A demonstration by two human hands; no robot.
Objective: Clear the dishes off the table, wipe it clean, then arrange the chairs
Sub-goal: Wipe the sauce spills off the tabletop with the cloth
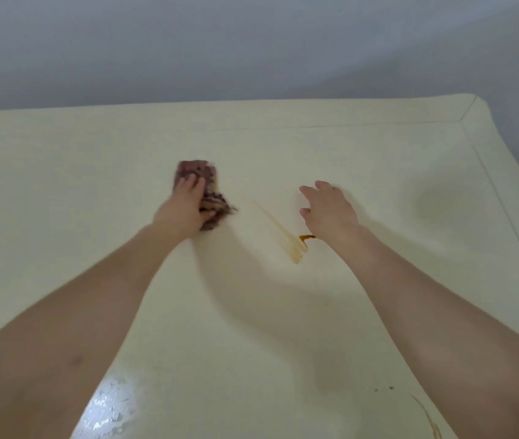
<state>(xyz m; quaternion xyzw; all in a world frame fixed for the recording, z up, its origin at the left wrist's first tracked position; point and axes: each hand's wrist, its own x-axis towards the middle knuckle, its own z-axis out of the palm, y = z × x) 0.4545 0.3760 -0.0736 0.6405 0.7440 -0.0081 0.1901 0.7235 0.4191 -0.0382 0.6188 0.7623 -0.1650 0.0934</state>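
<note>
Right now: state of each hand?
Left hand: pressing the cloth on the table, fingers fairly straight.
Right hand: open, holding nothing.

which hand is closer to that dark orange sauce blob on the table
Right. The right hand lies open with its wrist just above the sauce blob; the left hand presses the cloth well off to its left.
</note>
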